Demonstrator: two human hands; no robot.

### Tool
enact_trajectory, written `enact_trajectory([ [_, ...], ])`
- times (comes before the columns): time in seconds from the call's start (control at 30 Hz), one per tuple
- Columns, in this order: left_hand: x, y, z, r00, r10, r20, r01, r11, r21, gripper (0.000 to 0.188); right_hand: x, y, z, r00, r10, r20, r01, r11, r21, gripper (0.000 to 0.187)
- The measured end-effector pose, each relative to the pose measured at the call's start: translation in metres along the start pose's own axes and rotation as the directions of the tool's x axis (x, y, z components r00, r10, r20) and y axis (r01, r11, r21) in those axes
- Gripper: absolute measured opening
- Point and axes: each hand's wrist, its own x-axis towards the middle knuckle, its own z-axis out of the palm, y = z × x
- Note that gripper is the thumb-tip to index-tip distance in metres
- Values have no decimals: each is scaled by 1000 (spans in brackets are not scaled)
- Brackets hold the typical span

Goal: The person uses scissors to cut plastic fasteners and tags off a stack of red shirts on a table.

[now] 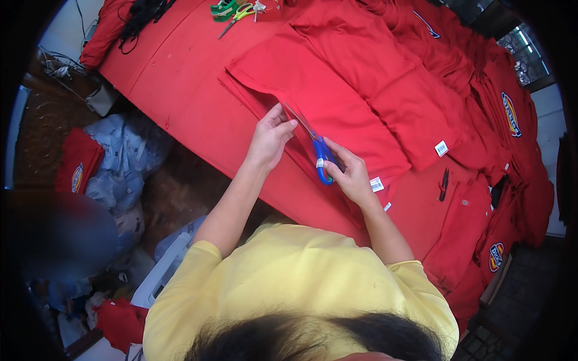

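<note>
My right hand is wrapped round the blue handles of a pair of scissors. Their metal blades point up and left over red cloth, close to my left fingers. The fingers of my left hand are pinched together beside the lifted edge of a folded red garment. Whatever they pinch is too small or hidden to make out. This garment lies flat on the red-covered table, with a white tag at its near right corner.
Yellow-handled scissors and a green tape roll lie at the far edge. Piled red garments fill the right side. A small black tool rests right of my hand. Plastic bags stand on the floor at left.
</note>
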Motion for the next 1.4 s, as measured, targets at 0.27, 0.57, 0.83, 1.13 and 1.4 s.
enact_trajectory([
  [0.27,4,9,-6,999,-6,38,7,1000,-5,41,20,-16,5,980,197,23,-198,979,52,41],
  [0.57,19,21,-20,999,39,25,-41,995,89,32,30,-12,18,995,-97,-33,90,981,-173,42],
  [0.83,24,26,-21,998,55,-15,-56,997,-48,30,38,-19,19,991,134,-31,-136,988,-74,45],
  [1.13,33,30,-26,995,98,-2,-98,994,44,31,48,-10,24,987,-155,-35,143,964,-224,51],
  [1.4,31,31,-26,993,115,-14,-112,984,138,33,49,-15,19,977,208,45,-211,975,67,47],
])
